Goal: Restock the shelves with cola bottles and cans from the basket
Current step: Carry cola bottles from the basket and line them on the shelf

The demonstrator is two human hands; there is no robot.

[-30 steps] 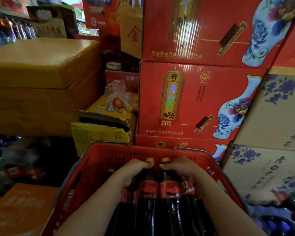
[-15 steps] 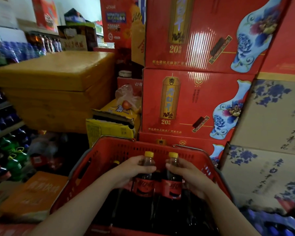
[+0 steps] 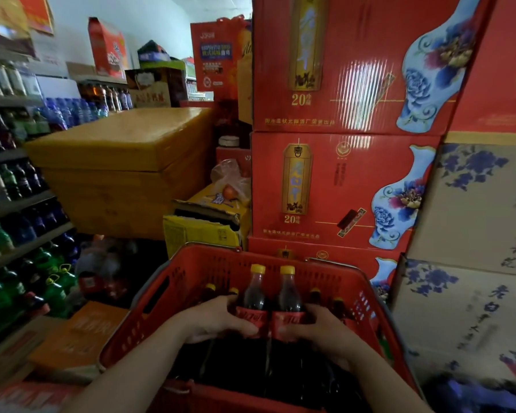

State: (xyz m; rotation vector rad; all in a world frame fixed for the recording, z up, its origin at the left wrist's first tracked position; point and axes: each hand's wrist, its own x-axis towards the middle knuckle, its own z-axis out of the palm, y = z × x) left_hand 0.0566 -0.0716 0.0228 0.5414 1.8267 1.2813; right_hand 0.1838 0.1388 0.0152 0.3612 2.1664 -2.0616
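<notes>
A red plastic basket (image 3: 209,263) stands low in front of me, holding several dark cola bottles with yellow caps. My left hand (image 3: 218,321) grips one cola bottle (image 3: 255,296) around its red label. My right hand (image 3: 313,329) grips a second cola bottle (image 3: 288,299) the same way. Both bottles are upright, side by side, raised above the others in the basket. More yellow caps (image 3: 315,292) show behind them. The drink shelves (image 3: 18,204) stand at the left.
Stacked red liquor cartons (image 3: 340,186) rise right behind the basket. Beige cartons (image 3: 474,210) are stacked at the right. Large yellow boxes (image 3: 125,168) and an open yellow carton (image 3: 203,231) sit to the left behind the basket. An orange box (image 3: 81,338) lies on the floor.
Both hands have slid from the bottle caps down to the labels and lifted the two bottles up out of the row. My view has tilted up and to the left.
</notes>
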